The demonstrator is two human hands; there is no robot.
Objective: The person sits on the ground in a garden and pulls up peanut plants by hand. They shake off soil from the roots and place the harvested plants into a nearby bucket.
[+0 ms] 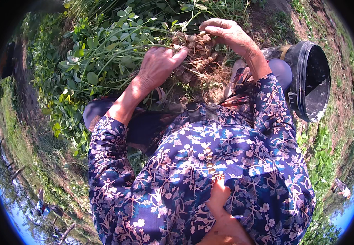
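Observation:
My left hand (pixel 161 62) is closed around the green stems of peanut plants (pixel 134 50), thumb lying next to the root end. Leafy tops spread away to the left of it. A cluster of peanut pods (pixel 200 50), earthy brown with thin roots, hangs just right of that hand. At the upper right edge of the cluster is my right hand (pixel 232 33), fingers bent, thumb and fingertips at a pod; whether they pinch it cannot be told.
A black plastic bucket (pixel 301 81) lies on its side by my right knee, its mouth facing right. Dense peanut foliage (pixel 69 76) covers the ground at left. Bare soil (pixel 279 18) shows at upper right. Other people appear small and far off near both lower rims.

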